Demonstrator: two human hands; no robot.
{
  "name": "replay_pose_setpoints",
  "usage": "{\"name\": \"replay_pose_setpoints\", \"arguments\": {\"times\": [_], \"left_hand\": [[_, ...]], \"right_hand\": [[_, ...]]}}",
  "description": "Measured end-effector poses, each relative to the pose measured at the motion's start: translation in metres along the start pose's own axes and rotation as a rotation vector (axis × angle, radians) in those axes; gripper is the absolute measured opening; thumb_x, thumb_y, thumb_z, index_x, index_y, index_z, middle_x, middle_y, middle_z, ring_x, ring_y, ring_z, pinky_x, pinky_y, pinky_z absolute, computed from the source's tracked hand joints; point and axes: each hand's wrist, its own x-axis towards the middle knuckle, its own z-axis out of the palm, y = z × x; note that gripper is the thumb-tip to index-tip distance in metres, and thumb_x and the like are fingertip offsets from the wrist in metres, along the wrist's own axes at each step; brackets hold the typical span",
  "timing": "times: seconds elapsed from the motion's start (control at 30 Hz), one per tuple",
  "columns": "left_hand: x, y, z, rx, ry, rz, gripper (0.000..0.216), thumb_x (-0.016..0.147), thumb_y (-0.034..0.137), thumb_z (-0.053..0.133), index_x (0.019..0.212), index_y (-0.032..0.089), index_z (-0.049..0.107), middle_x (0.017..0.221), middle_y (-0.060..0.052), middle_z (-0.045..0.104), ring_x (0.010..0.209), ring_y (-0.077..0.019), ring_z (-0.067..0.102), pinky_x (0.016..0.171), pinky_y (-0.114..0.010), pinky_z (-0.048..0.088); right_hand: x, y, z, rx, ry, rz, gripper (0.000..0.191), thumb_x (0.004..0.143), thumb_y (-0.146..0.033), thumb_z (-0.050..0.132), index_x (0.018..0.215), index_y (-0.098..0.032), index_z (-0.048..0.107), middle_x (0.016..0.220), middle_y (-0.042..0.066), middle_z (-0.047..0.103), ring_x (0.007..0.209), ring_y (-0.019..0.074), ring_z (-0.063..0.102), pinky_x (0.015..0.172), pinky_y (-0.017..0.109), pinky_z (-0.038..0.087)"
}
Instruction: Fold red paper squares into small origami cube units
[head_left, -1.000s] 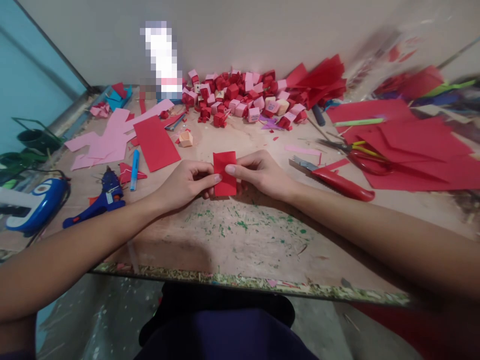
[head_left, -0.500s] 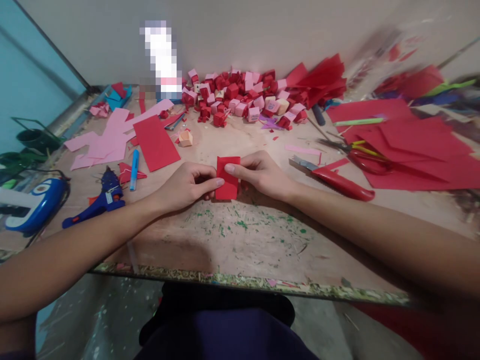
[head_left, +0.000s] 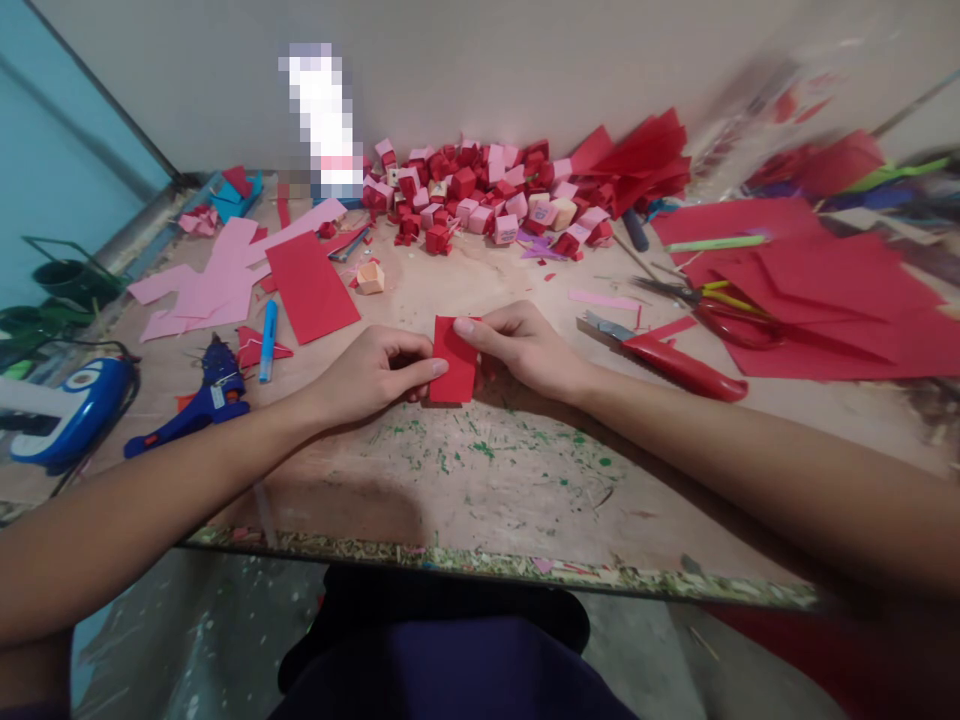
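A small red paper rectangle lies in the middle of the wooden table. My left hand pinches its lower left edge with thumb and fingers curled. My right hand grips its upper right corner, the thumb pressed on top of the paper near the upper edge. Both forearms rest across the table's front part.
A pile of small red and pink paper cubes sits at the back. Red paper sheets and scissors lie at right, a red utility knife beside my right hand. A blue glue gun, pink scraps and a red sheet lie at left.
The red paper has become narrower and dropped slightly toward the table. My right thumb has slid up to its top corner. The left hand has stayed nearly still.
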Motion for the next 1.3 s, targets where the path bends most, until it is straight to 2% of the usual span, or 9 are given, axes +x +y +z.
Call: {"name": "replay_pose_setpoints", "arguments": {"times": [0.2,0.33,0.57,0.7,0.93,1.03,1.13,1.3], "left_hand": [[0.0004,0.0003,-0.0009,0.005,-0.013,0.016,0.034,0.096,0.021,0.067,0.062,0.017,0.063,0.058,0.003,0.062,0.055,-0.0082,0.057,0.058,-0.02,0.044],[0.0006,0.0002,-0.001,0.006,-0.025,0.017,0.035,0.096,0.021,0.067,0.062,0.017,0.063,0.058,0.003,0.061,0.055,-0.0077,0.056,0.058,-0.02,0.043],[-0.0006,0.0031,-0.0011,0.02,-0.025,0.004,0.033,0.094,0.02,0.067,0.061,0.017,0.063,0.058,0.003,0.062,0.056,-0.0082,0.056,0.058,-0.02,0.043],[-0.0001,0.004,-0.0007,0.028,-0.017,-0.012,0.033,0.093,0.022,0.067,0.061,0.017,0.063,0.058,0.002,0.062,0.055,-0.0091,0.056,0.058,-0.021,0.043],[-0.0011,0.0028,0.0004,0.036,0.032,-0.023,0.032,0.093,0.026,0.068,0.062,0.017,0.063,0.058,0.001,0.062,0.055,-0.0102,0.055,0.055,-0.021,0.043],[-0.0023,0.003,0.0013,0.018,0.079,-0.015,0.029,0.093,0.027,0.068,0.066,0.017,0.067,0.059,0.001,0.065,0.054,-0.0107,0.058,0.054,-0.021,0.046],[-0.0036,0.0029,0.0018,0.024,0.128,-0.01,0.029,0.094,0.03,0.068,0.067,0.017,0.068,0.058,0.001,0.065,0.053,-0.0109,0.059,0.053,-0.021,0.046],[-0.0048,-0.0016,0.002,0.042,0.191,0.014,0.032,0.095,0.034,0.069,0.068,0.017,0.069,0.06,0.001,0.065,0.055,-0.0109,0.06,0.054,-0.02,0.048]], "right_hand": [[-0.0012,-0.001,0.0016,0.062,0.008,0.02,0.061,0.094,-0.063,0.073,0.057,-0.016,0.062,0.05,-0.001,0.055,0.046,0.0079,0.043,0.046,0.025,0.031],[-0.0014,-0.0017,0.0018,0.079,0.011,0.057,0.061,0.098,-0.064,0.066,0.063,-0.015,0.067,0.052,0.002,0.061,0.047,0.0092,0.049,0.047,0.026,0.033],[-0.0017,-0.002,0.0019,0.047,0.019,0.062,0.067,0.1,-0.07,0.059,0.062,-0.016,0.067,0.051,0.004,0.062,0.047,0.0111,0.052,0.049,0.027,0.035],[-0.0018,-0.0019,0.0016,0.043,0.012,0.042,0.065,0.095,-0.072,0.065,0.061,-0.016,0.066,0.052,0.001,0.06,0.047,0.0098,0.049,0.047,0.026,0.033],[-0.0007,0.0007,-0.0013,-0.013,-0.025,0.033,0.06,0.099,-0.065,0.064,0.065,-0.016,0.068,0.053,0.0,0.061,0.048,0.0091,0.048,0.049,0.026,0.033],[0.0,0.0023,-0.0026,-0.104,-0.073,0.009,0.057,0.095,-0.063,0.07,0.066,-0.014,0.069,0.055,-0.001,0.058,0.05,0.0085,0.047,0.05,0.026,0.031],[-0.0007,0.0034,-0.0031,-0.187,-0.143,0.026,0.056,0.097,-0.061,0.068,0.072,-0.012,0.073,0.062,0.002,0.065,0.055,0.01,0.053,0.053,0.025,0.036],[-0.0019,0.0055,-0.0036,-0.175,-0.187,0.025,0.052,0.101,-0.055,0.066,0.076,-0.011,0.075,0.067,0.005,0.073,0.057,0.0108,0.06,0.056,0.024,0.042]]}}
